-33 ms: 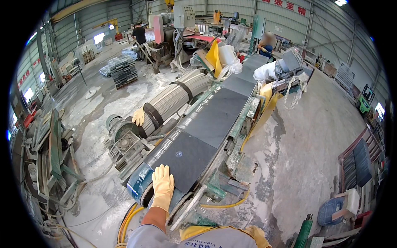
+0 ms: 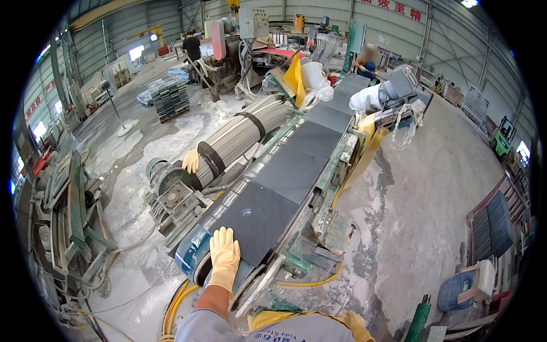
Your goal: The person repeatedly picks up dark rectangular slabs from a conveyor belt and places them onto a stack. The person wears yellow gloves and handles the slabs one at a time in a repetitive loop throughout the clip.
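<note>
My left hand [image 2: 224, 251], in a pale yellow rubber glove, lies flat with fingers stretched forward on the near edge of a dark stone slab [image 2: 256, 219]. That slab rests on a conveyor with a blue belt [image 2: 191, 251] showing at its near end. Beyond it, another dark slab [image 2: 299, 162] lies edge to edge, and more follow up the line. At the bottom, close beside my body, my right hand [image 2: 356, 326] is gloved too; its fingers are mostly hidden and the picture cuts it off.
Left of the conveyor are a motor [image 2: 171, 196], a loose yellow glove [image 2: 191, 161] and a strapped grey bundle [image 2: 239, 134]. Yellow hoses [image 2: 176, 305] run below. A person [image 2: 367, 61] is at the far end, another person [image 2: 192, 47] farther left. Stacked slabs [image 2: 493, 228] stand at right.
</note>
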